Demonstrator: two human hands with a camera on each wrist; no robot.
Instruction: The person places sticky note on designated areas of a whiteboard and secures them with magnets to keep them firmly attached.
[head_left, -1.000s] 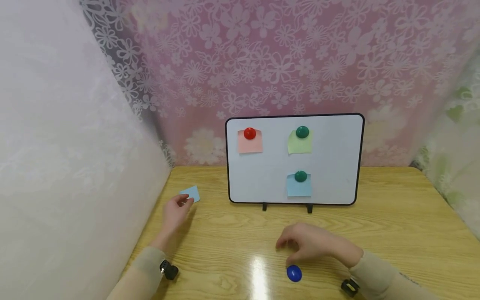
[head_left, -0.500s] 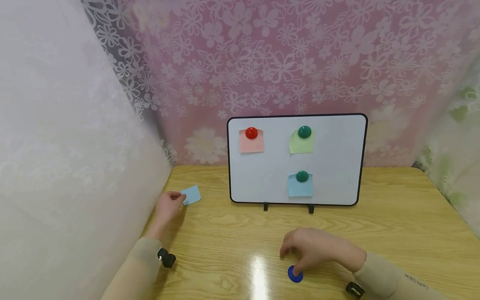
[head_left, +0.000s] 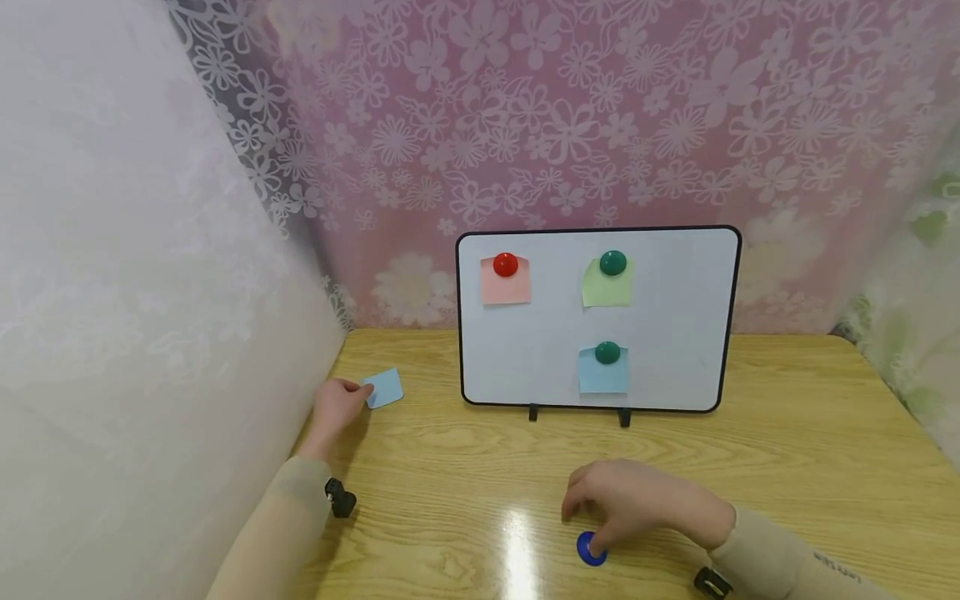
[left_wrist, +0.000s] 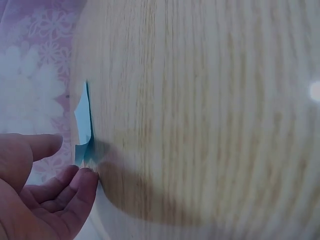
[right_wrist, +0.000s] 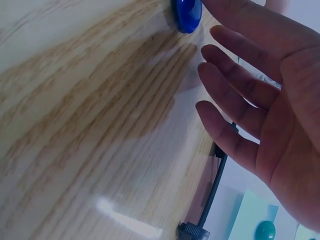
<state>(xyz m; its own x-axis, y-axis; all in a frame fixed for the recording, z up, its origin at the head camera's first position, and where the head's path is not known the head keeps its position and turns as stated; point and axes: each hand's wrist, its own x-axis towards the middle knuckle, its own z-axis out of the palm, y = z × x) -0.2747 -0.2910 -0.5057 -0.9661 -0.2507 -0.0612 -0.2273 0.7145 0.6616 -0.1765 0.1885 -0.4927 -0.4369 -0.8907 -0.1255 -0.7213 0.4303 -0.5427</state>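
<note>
My left hand (head_left: pixel 339 407) is at the left end of a light blue sticky note (head_left: pixel 384 388) lying on the table. In the left wrist view the note (left_wrist: pixel 84 122) is seen nearly edge-on with its near corner bent up. The fingertips of that hand (left_wrist: pixel 55 192) are by this corner, and the thumb stands apart from them. Toward the front, my right hand (head_left: pixel 630 504) has its thumb on a round blue magnet (head_left: pixel 587 548). In the right wrist view its other fingers (right_wrist: pixel 227 107) are spread and loosely bent, away from the magnet (right_wrist: pixel 189 15).
A whiteboard (head_left: pixel 540 333) stands on small black feet at the back of the wooden table (head_left: pixel 450 483). It bears pink (head_left: pixel 506 290), green (head_left: pixel 607 292) and blue notes (head_left: pixel 603 379) under red and green magnets. A white curtain (head_left: pixel 187 333) borders the left side.
My left hand has drawn back to the left, uncovering more of the blue note. My right hand has shifted slightly toward the front, its thumb coming onto the blue magnet.
</note>
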